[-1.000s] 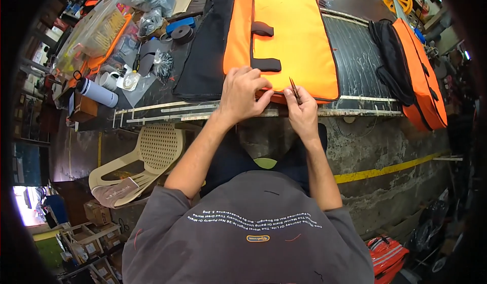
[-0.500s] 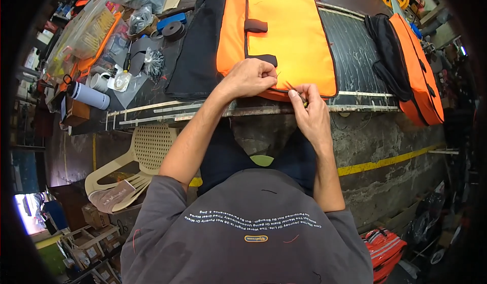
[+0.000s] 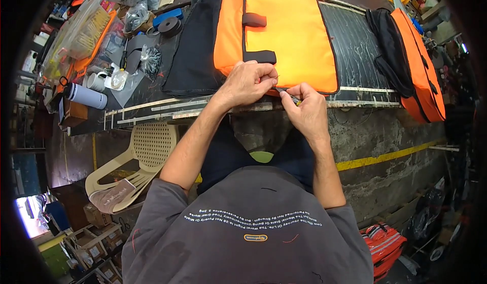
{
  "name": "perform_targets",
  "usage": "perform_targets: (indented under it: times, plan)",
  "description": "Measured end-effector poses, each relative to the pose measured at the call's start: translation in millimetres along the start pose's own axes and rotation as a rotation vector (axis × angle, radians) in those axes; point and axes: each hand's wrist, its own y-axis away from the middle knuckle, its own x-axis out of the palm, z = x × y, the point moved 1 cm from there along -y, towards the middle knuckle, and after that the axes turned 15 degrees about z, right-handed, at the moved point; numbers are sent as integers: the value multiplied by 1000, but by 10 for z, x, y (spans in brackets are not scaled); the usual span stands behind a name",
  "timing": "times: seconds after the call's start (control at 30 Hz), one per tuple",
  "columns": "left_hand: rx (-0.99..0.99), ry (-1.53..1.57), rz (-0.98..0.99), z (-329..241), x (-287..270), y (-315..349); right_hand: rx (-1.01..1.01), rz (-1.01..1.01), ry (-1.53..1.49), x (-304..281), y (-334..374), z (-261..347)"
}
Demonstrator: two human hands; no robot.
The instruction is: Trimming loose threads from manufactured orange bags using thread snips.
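A bright orange fabric bag piece point(image 3: 294, 35) with black piping and two black strap loops point(image 3: 254, 20) lies flat on the dark worktable, its lower edge towards me. My left hand point(image 3: 251, 82) is closed at that edge, thumb and forefinger pinching what looks like a thin thread. Just right of it, my right hand point(image 3: 307, 109) is curled round small thread snips point(image 3: 297, 102), mostly hidden by the fingers. Their tips point towards the lower edge, close to my left fingertips. Black fabric point(image 3: 190, 55) extends out to the left of the orange piece.
A grey bottle point(image 3: 87, 95), white mug point(image 3: 96, 82), black webbing roll point(image 3: 170, 26) and plastic boxes point(image 3: 83, 32) crowd the table's left. An orange and black bag point(image 3: 418, 68) stands at the right end. A beige plastic chair point(image 3: 152, 144) is below left.
My right hand has turned and come slightly left and down, bringing the snips to the fabric's lower edge. My left hand keeps its pinch almost in place.
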Motion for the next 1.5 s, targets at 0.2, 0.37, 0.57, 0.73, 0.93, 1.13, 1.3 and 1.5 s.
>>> perform_targets:
  times: [0.2, 0.37, 0.57, 0.73, 0.93, 1.13, 1.3, 1.5]
  plan:
    - [86, -50, -103, 18, 24, 7, 50, 41, 10, -64, -31, 79]
    - [50, -30, -85, 9, 35, 9, 8, 38, 32, -17, -48, 24]
    - [67, -53, -89, 30, 38, 14, -4, 41, 16, 22, -42, -24]
    - [70, -65, -85, 6, 37, 28, -12, 25, -40, 52, -29, -84]
    - [32, -61, -85, 21, 38, 26, 9, 48, -2, -25, -34, -44]
    - [8, -55, -69, 2, 38, 32, -20, 39, -33, -7, -65, -91]
    - [31, -64, -71, 2, 46, 52, -24, 75, -4, -53, -81, -40]
    - [47, 31, -75, 27, 58, 29, -37, 84, -50, -57, -98, -156]
